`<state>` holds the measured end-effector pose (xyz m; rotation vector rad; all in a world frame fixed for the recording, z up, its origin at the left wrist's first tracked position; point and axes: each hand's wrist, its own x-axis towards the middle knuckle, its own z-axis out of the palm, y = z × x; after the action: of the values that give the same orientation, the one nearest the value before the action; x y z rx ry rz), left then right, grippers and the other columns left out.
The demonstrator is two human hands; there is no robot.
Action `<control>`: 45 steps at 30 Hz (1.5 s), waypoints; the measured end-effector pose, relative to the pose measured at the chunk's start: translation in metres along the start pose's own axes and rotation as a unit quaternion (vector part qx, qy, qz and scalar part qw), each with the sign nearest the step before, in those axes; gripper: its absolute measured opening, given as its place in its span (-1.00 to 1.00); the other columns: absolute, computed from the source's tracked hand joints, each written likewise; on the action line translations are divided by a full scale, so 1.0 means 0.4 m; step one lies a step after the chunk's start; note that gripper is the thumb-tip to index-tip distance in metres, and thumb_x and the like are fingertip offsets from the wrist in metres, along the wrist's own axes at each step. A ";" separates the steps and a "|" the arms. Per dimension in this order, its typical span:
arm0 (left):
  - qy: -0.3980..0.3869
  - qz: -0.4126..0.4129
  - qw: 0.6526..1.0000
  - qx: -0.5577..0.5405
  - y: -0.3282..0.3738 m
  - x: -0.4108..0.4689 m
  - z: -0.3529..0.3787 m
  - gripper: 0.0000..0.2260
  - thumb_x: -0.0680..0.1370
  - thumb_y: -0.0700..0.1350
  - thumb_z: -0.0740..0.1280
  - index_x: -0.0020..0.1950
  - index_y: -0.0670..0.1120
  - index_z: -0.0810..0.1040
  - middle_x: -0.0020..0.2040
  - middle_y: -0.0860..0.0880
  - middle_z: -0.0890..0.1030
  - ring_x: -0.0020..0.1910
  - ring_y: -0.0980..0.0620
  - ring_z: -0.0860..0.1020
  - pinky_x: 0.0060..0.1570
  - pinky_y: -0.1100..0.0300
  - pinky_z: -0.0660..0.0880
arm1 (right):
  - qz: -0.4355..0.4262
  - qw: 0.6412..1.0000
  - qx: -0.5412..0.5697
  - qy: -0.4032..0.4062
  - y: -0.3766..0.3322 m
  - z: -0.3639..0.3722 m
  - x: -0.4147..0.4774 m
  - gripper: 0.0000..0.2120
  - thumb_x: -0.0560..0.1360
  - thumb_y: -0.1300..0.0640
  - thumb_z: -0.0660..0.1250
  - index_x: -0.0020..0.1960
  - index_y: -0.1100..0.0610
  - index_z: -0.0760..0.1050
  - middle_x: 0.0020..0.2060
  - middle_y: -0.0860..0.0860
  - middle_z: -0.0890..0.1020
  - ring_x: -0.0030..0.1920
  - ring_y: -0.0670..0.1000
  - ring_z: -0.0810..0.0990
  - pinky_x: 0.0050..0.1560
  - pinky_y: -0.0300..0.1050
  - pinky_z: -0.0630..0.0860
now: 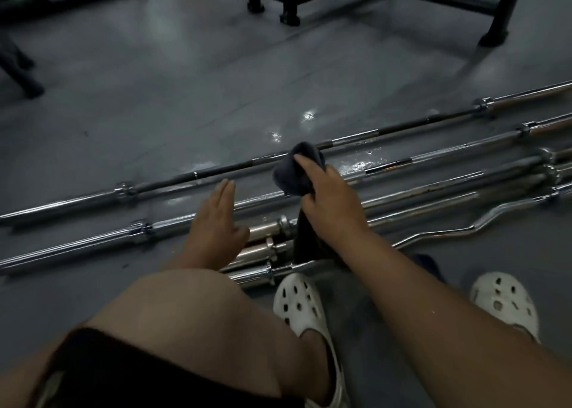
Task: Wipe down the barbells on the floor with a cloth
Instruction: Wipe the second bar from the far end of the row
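Several chrome barbells lie side by side on the grey floor, running from lower left to upper right. The farthest barbell has a dark shaft. My right hand is shut on a dark grey cloth, bunched between the farthest bar and the second barbell. A tail of the cloth hangs down under my wrist. My left hand hovers flat with fingers together over the second bar, holding nothing. A curl bar lies nearest to me on the right.
Black legs of a gym rack stand at the top. Another dark frame is at the far left. Wet patches shine on the floor beyond the bars. My knee and white clogs fill the foreground.
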<state>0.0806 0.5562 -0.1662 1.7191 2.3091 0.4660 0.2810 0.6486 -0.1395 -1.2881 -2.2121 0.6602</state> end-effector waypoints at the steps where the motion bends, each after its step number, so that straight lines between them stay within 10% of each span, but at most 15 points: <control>1: 0.001 0.000 1.000 0.004 -0.012 -0.033 -0.031 -0.22 0.50 -0.14 0.36 0.63 -0.09 0.01 0.63 -0.06 0.01 0.59 -0.05 0.01 0.51 0.12 0.00 | -0.007 1.000 0.003 0.003 -0.033 -0.003 -0.023 -0.36 0.52 0.18 0.25 0.52 -0.19 0.19 0.30 0.08 0.44 0.15 0.17 0.53 0.08 0.05 0.52; 15: -0.002 0.066 0.992 0.103 -0.327 -0.156 -0.326 -0.21 0.47 -0.10 0.45 0.61 -0.09 0.11 0.59 -0.12 0.17 0.54 -0.14 0.20 0.49 0.02 0.17 | -0.051 0.996 -0.077 0.014 -0.252 0.026 -0.059 -0.34 0.49 0.17 0.27 0.53 -0.17 0.21 0.30 0.10 0.44 0.13 0.24 0.53 0.04 0.06 0.48; 31: -0.151 0.066 0.984 0.069 -0.533 0.221 0.031 -0.29 0.53 -0.08 0.34 0.61 -0.05 0.08 0.60 -0.03 0.14 0.53 -0.05 0.21 0.46 0.11 0.18 | 0.127 0.988 -0.084 -0.029 0.079 0.349 0.304 -0.27 0.53 0.10 0.26 0.55 -0.24 -0.02 0.18 0.13 0.58 0.03 0.22 0.59 -0.09 0.02 0.48; 37: -0.184 0.065 0.976 0.098 -0.570 0.368 0.174 -0.34 0.35 -0.04 0.35 0.45 -0.19 0.40 0.41 -0.19 0.46 0.29 -0.23 0.51 0.25 -0.09 0.45 | 0.117 0.975 -0.167 -0.091 0.199 0.443 0.407 -0.54 0.57 -0.01 0.21 0.46 0.02 0.29 0.25 0.13 0.53 0.22 0.21 0.50 0.09 0.10 0.51; 45: -0.150 0.010 0.981 0.123 -0.627 0.406 0.368 -0.44 0.34 0.14 0.21 0.28 -0.07 0.49 0.11 -0.10 0.59 0.05 -0.16 0.54 0.10 -0.06 0.34 | 0.213 0.953 -0.202 -0.068 0.359 0.605 0.497 -0.63 0.56 0.11 0.16 0.29 0.19 0.52 0.22 0.21 0.53 0.24 0.28 0.46 0.23 0.10 0.42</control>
<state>-0.1350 0.6631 -0.3963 1.7782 2.2027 -0.0797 0.1360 0.8486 -0.3796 -2.0206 -2.2717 0.4656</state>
